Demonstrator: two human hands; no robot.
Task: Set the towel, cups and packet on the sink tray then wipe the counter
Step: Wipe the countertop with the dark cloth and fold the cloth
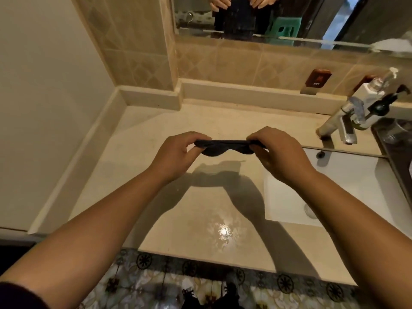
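A small dark cloth (225,147) is stretched flat between my two hands above the beige counter (156,197). My left hand (176,155) pinches its left end and my right hand (281,152) pinches its right end. The cloth hangs a little above the counter and casts a shadow below it. At the far right edge a dark tray (379,139) holds a clear glass cup (401,130), only partly in view. No packet shows in this view.
A white square sink (334,181) lies to the right, with a chrome tap (341,123) behind it. A white pump bottle (374,90) stands by the tap. A "HOT" sign (316,80) sits on the tiled back wall. A mirror (289,18) hangs above. A wall closes the left side.
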